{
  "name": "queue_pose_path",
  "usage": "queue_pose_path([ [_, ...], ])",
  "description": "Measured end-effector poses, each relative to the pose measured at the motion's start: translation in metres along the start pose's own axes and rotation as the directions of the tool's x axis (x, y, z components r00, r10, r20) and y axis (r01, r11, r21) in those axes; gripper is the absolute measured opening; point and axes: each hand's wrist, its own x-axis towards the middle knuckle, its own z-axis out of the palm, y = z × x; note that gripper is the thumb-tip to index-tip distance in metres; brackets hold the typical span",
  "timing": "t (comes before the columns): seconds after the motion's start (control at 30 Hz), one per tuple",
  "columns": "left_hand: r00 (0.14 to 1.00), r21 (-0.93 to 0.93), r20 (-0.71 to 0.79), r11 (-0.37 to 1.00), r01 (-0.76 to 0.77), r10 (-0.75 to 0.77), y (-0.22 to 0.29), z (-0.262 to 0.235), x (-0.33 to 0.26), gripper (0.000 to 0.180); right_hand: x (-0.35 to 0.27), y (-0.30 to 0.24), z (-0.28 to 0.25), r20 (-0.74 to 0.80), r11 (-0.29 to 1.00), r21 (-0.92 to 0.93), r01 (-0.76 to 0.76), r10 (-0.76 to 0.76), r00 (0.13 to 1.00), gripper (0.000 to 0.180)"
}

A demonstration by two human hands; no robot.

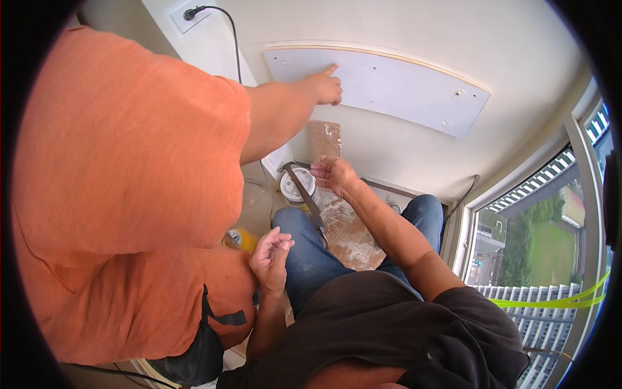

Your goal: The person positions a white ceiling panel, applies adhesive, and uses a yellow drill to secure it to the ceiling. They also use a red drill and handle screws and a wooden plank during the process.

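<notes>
My left hand (271, 258) is raised beside my left thigh, fingers loosely bent and apart, with nothing visible in it. In front of me, my right hand (334, 176) hovers over the dusty floor, its fingers loosely curled with gaps between them, holding nothing I can see. Nearest to it is a white bucket (291, 189) with a hammer (302, 186) lying across its top. On the wall ahead sits a long pale board (395, 84) with a few small holes and marks. Another person's hand (326, 86) points at it with a fingertip at its surface.
A person in an orange shirt (129, 155) fills the left side, close to me. A brown board piece (326, 138) leans against the wall. A black plug (189, 14) with a cord sits in a wall socket. To my right is a window (528, 227). Something yellow (243, 240) lies near my left knee.
</notes>
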Motion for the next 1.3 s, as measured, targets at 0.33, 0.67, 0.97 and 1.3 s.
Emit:
queue_pose_path([
  [0.33,0.999,-0.001,0.028,0.999,0.037,-0.037,-0.007,0.011,0.003,0.034,0.015,-0.084,-0.117,-0.183,0.921,0.369,0.126,-0.061,0.981,0.068],
  [0.67,0.990,-0.012,0.054,0.991,0.132,-0.131,-0.005,0.023,0.003,0.032,0.016,-0.158,-0.202,-0.268,0.992,0.107,0.064,-0.033,0.963,0.087],
  [0.97,0.970,-0.026,0.081,0.972,0.232,-0.229,-0.010,0.027,0.006,0.033,0.008,-0.148,-0.217,-0.361,0.996,-0.031,0.086,-0.092,0.928,0.090],
  [1.3,0.955,-0.028,0.116,0.960,0.278,-0.274,-0.020,0.033,0.008,0.034,-0.028,-0.191,-0.177,-0.220,0.423,-0.883,0.202,-0.754,0.619,0.081],
])
